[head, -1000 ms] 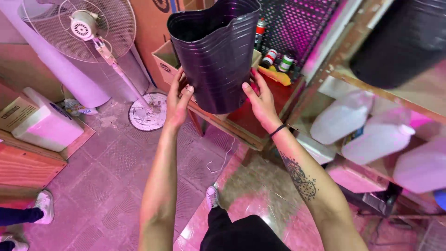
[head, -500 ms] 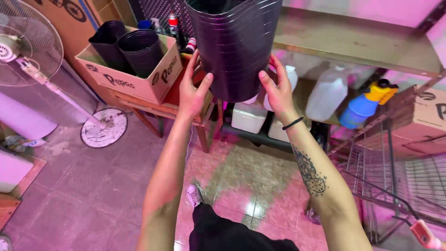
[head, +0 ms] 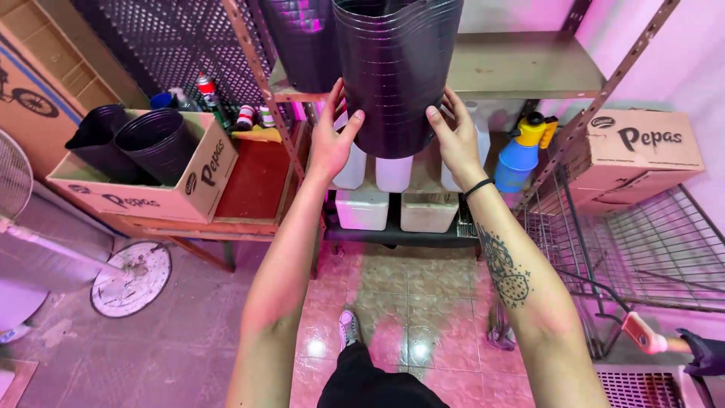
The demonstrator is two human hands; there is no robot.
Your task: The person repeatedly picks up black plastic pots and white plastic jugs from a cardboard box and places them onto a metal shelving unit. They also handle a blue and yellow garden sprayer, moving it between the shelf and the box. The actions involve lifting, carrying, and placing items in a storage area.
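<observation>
A tall stack of black plastic nursery pots (head: 396, 68) is held up between both hands in front of a metal shelf (head: 521, 72). My left hand (head: 332, 136) grips its lower left side and my right hand (head: 453, 132) presses on the lower right side. The stack's base hangs just below the shelf's edge. A second dark stack of pots (head: 302, 41) stands on the shelf just to the left, partly hidden behind the upright.
A cardboard box (head: 151, 193) with more black pots sits on a red table (head: 253, 185) at left. White jugs (head: 393, 172), white tubs (head: 362, 208) and a blue-yellow sprayer (head: 521, 155) fill the lower shelf. Another cardboard box (head: 642, 155) and a wire cart (head: 649, 249) stand right; a fan base (head: 130, 276) left.
I have turned right and moved closer to the shelf. The pot stack has travelled with both hands from over the cardboard box to the shelf's front.
</observation>
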